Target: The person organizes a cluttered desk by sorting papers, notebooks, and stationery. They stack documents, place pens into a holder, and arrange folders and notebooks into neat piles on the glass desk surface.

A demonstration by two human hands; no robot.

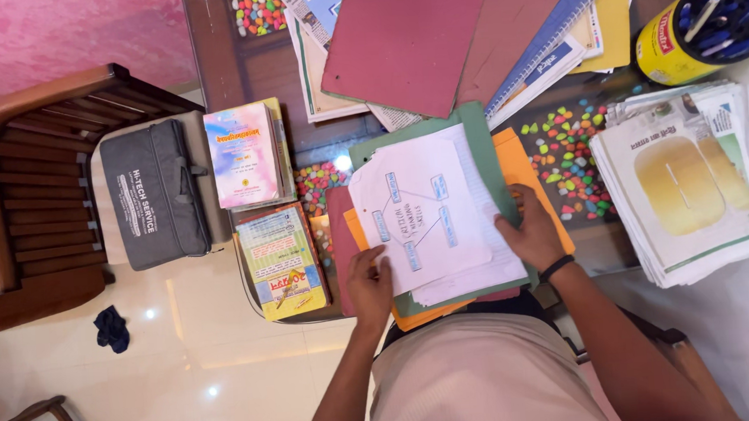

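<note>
From the head camera, looking straight down, the person stood at a glass-topped table (253,70) strewn with coloured pebbles beneath the glass. The left hand (368,282) pressed flat on the near left corner of a white sheet with a blue-boxed diagram (418,212), thumb on the paper and fingers partly tucked under its edge. The right hand (530,231), a dark band at the wrist, had its fingers curled around the right edge of the paper stack (482,269); whether they pinched one sheet or several I could not tell. The sheets lay on a green folder (473,122), itself on an orange folder (519,163), at the table's near edge just before the person.

As I judged it, the papers were gathered but not squared: edges splayed, the folder open. Farther off lay maroon folders (407,39), two books (245,153), a newspaper pile (685,183) and a pen holder (709,21).
</note>
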